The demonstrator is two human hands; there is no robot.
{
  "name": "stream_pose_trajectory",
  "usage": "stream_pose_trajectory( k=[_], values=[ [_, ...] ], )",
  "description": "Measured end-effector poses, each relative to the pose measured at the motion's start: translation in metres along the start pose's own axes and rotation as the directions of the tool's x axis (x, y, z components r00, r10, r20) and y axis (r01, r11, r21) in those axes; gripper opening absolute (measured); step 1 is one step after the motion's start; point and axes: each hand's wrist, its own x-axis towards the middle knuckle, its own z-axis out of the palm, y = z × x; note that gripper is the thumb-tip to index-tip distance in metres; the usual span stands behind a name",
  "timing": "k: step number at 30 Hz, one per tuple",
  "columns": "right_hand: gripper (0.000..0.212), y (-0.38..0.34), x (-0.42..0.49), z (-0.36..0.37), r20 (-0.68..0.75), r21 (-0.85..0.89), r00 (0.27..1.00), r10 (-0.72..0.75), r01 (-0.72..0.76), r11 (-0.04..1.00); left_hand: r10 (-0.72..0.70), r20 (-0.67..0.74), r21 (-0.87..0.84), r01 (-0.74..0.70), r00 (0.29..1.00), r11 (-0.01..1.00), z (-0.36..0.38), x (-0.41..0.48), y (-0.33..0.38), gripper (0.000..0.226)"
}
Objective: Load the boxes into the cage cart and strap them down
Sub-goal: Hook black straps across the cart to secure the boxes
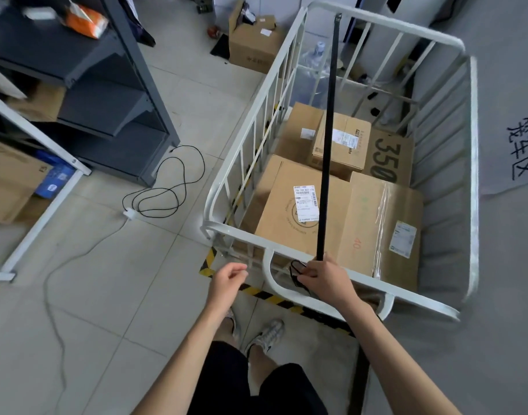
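**Black strap running taut over the loaded cage cart**

A narrow black strap (328, 139) is stretching in a straight line from the far rail at the top of the frame down to the near rail at lower centre, crossing above the cardboard boxes. It is flat, dark and unmarked, with a slack loop of the same webbing hanging at its near end.

The right hand (322, 280) is gripping that near end, fingers curled round it just over the near rail. The left hand (228, 278) is hovering left of the cart's near corner, fingers loosely curled and holding nothing.

The white cage cart (385, 23) is filling the right half of the frame. Inside it, a labelled box (289, 223) is sitting front left, touching a taped box (385, 229) on its right; a smaller box (343, 142) and one printed "350" (388, 157) are lying behind them.

Yellow-and-black floor tape (268, 295) is running under the near rail. A black cable (167, 187) is coiling on the tiles at centre left, beside a dark shelf unit (107, 94) in the upper left.
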Motion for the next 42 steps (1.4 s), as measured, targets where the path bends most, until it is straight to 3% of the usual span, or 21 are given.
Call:
stream_pose_trajectory(
  k=[13, 20, 28, 33, 42],
  values=[
    [0.020, -0.010, 0.017, 0.008, 0.026, -0.148, 0.999, 0.046, -0.042, 0.988, -0.173, -0.032, -0.062, 0.171, 0.984, 0.983, -0.029, 0.005, -0.063, 0.012],
    [0.023, -0.013, 0.010, 0.017, 0.077, -0.080, 0.997, 0.021, -0.015, 0.997, -0.155, -0.037, -0.104, 0.150, 0.987, 0.983, -0.035, 0.016, -0.054, 0.013],
    [0.022, -0.022, -0.002, 0.024, 0.102, 0.200, 0.994, 0.030, -0.050, 0.978, -0.167, -0.003, -0.109, 0.166, 0.986, 0.980, -0.036, 0.023, -0.055, 0.014],
    [0.022, -0.023, -0.002, 0.016, 0.125, 0.288, 0.992, 0.026, -0.062, 0.956, -0.234, 0.032, -0.110, 0.236, 0.972, 0.966, -0.024, 0.024, -0.069, 0.013],
    [0.023, -0.036, 0.012, 0.004, 0.183, 0.633, 0.979, 0.092, -0.189, 0.750, -0.335, 0.086, -0.168, 0.345, 0.938, 0.923, -0.007, 0.029, -0.100, 0.017]
  ],
)
